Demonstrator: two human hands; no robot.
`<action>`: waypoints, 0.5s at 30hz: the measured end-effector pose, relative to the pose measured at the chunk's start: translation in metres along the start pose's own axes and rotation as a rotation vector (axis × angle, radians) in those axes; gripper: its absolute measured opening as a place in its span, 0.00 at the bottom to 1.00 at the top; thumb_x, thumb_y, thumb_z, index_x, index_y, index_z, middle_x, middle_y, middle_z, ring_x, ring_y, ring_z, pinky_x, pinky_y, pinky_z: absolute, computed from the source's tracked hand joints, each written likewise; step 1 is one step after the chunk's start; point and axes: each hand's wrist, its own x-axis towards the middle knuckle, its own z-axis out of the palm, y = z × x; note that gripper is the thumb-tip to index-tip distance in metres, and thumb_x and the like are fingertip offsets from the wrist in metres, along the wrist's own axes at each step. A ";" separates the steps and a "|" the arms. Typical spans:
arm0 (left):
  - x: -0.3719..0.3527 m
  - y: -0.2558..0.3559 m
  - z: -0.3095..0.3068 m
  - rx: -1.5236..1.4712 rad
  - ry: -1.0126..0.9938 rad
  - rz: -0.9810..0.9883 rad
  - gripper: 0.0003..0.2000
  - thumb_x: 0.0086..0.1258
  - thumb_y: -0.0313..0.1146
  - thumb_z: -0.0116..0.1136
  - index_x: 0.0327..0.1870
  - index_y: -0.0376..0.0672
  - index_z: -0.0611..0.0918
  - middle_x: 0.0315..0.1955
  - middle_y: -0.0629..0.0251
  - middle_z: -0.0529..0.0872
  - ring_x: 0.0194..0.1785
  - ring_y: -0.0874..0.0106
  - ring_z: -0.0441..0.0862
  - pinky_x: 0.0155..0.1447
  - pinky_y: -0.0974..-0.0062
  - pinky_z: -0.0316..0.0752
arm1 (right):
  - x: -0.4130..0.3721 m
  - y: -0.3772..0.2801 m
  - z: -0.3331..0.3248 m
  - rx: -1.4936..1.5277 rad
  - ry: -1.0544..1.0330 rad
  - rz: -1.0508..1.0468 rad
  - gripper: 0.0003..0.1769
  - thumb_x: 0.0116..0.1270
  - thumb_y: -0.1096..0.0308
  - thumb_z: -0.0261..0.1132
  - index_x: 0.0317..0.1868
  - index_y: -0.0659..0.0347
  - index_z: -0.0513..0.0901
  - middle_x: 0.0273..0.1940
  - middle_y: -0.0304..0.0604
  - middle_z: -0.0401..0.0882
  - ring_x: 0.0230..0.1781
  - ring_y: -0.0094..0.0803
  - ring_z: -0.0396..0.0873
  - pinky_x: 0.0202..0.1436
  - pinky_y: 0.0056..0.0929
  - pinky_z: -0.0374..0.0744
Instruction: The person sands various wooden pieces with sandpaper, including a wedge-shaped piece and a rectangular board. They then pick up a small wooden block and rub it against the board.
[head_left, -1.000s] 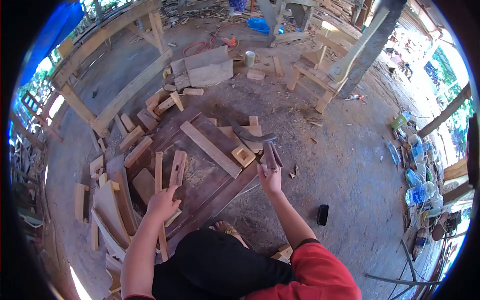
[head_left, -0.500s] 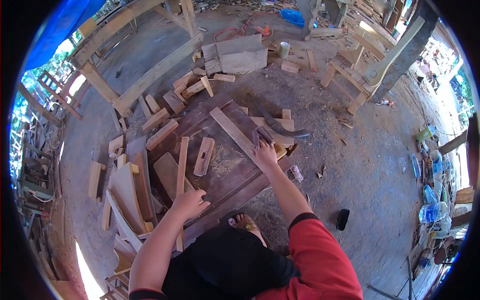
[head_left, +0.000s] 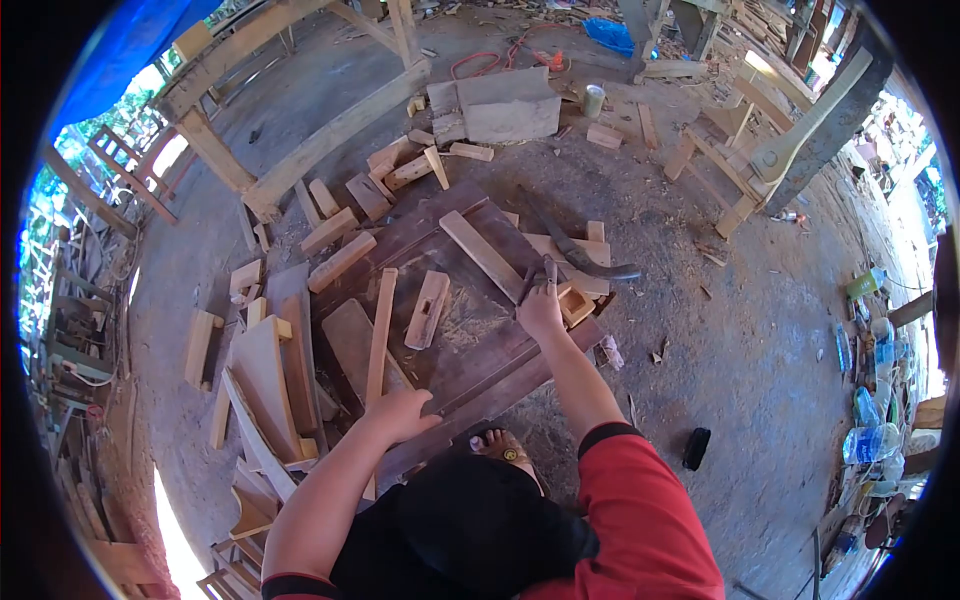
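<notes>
My right hand point(head_left: 541, 312) is closed around a small dark wooden tool point(head_left: 549, 268), whose exact kind I cannot make out. It is at the near end of a pale wooden bar point(head_left: 480, 254) on a dark brown panelled board point(head_left: 492, 362). My left hand point(head_left: 403, 414) hangs over the board's near left side, fingers apart and holding nothing. A long narrow wood strip point(head_left: 381, 335) passes beneath that wrist. Between the hands lies a wooden block with a slot point(head_left: 427, 311), beside sawdust. A hollow light wooden piece point(head_left: 575, 304) sits just right of my right hand.
Several wood offcuts point(head_left: 329, 231) lie beyond the board, and curved chair parts point(head_left: 262, 375) lean at left. A dark curved tool point(head_left: 585, 261) is on the right. A wooden frame point(head_left: 330, 130) stands behind, a chair point(head_left: 740, 160) at far right. Plastic bottles point(head_left: 870, 443) line the right edge.
My right hand has turned the dark tool, which now shows a narrower side. The pale bar shows a broader face and looks shorter. The whole view has shifted slightly; my left hand's fingers are straighter.
</notes>
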 end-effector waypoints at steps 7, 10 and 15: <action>-0.002 -0.007 -0.001 0.011 0.057 0.039 0.20 0.59 0.47 0.54 0.44 0.41 0.74 0.36 0.51 0.80 0.43 0.55 0.77 0.45 0.63 0.72 | 0.005 0.009 -0.019 -0.044 0.092 -0.074 0.17 0.55 0.61 0.54 0.35 0.66 0.80 0.31 0.48 0.80 0.34 0.39 0.78 0.50 0.37 0.66; -0.005 0.000 -0.011 -0.001 0.036 -0.014 0.20 0.59 0.46 0.54 0.47 0.42 0.74 0.37 0.52 0.80 0.45 0.56 0.77 0.47 0.64 0.72 | -0.001 0.010 -0.054 0.184 0.119 0.000 0.17 0.54 0.58 0.56 0.32 0.65 0.80 0.27 0.49 0.80 0.30 0.37 0.80 0.45 0.32 0.72; -0.006 0.012 -0.020 -0.083 0.300 0.072 0.30 0.56 0.48 0.56 0.59 0.44 0.65 0.49 0.50 0.74 0.50 0.55 0.74 0.52 0.63 0.69 | -0.013 0.001 -0.092 0.747 -0.142 0.241 0.29 0.56 0.51 0.56 0.33 0.78 0.77 0.31 0.61 0.78 0.35 0.49 0.79 0.38 0.38 0.76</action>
